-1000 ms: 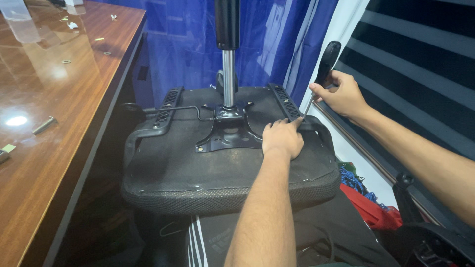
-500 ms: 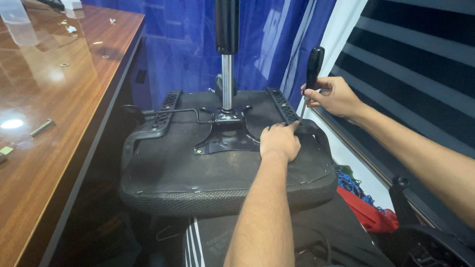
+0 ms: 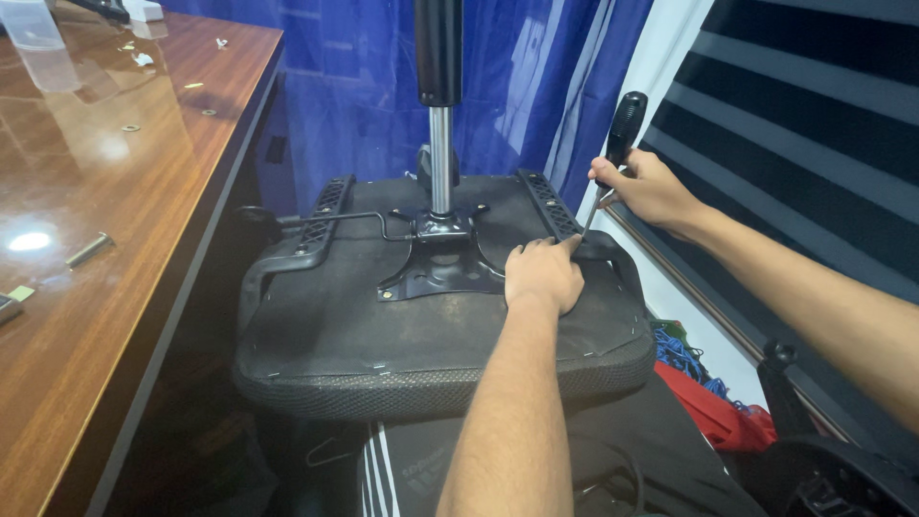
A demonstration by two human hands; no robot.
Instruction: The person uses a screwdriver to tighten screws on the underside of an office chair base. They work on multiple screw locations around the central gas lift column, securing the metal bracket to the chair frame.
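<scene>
Head view: right hand (image 3: 651,190) grips screwdriver (image 3: 617,144); left hand (image 3: 544,275) presses flat on upturned seat (image 3: 335,325).

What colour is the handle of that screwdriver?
Black; the screwdriver handle shows clearly in the head view, in the right hand.

**Where everything sits**

We see the upturned chair seat (image 3: 402,335) in the middle, its gas cylinder (image 3: 439,105) rising from the mounting plate (image 3: 436,268) at its centre. Our left hand (image 3: 544,276) rests on the seat, right of the plate. Our right hand (image 3: 646,190) holds a screwdriver (image 3: 617,144) over the right armrest bracket (image 3: 555,211). The surface (image 3: 105,239) lies left, with a bolt (image 3: 88,250) on it.
</scene>
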